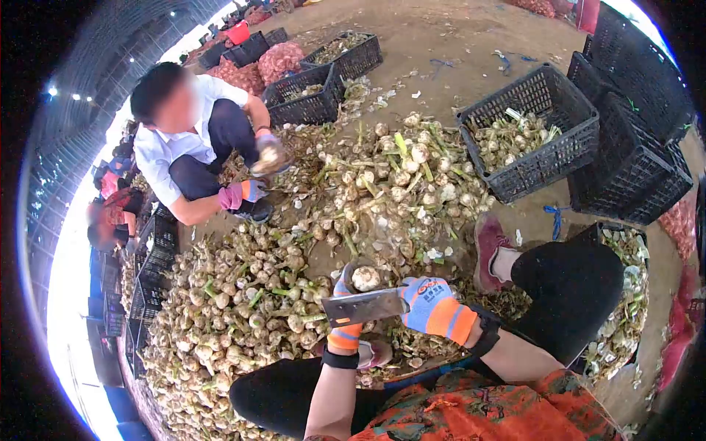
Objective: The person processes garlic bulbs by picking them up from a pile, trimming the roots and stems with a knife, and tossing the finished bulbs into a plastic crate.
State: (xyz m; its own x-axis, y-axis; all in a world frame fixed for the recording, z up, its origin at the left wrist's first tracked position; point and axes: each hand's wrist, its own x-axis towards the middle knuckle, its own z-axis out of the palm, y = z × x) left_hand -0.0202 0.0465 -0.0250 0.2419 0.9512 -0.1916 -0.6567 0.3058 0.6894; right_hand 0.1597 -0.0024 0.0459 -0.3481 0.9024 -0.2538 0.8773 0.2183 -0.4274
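My right hand [435,303], in a grey-blue and orange work glove, is wrapped round the handle of a broad-bladed knife [368,306]. The blade points left and passes in front of my left hand [344,334], which wears a matching glove and is closed on a garlic bulb [366,278]. That bulb shows a pale, cut-looking face just above the blade. Part of my left palm is hidden behind the knife. A large heap of garlic bulbs [243,312] spreads to the left of my hands, and another garlic pile [412,173] lies beyond them.
A black plastic crate [540,165] partly filled with garlic stands at the right, near stacked crates [625,165]. A crouching co-worker [184,140] handles garlic at the upper left. Garlic scraps [625,294] fill a container by my right leg.
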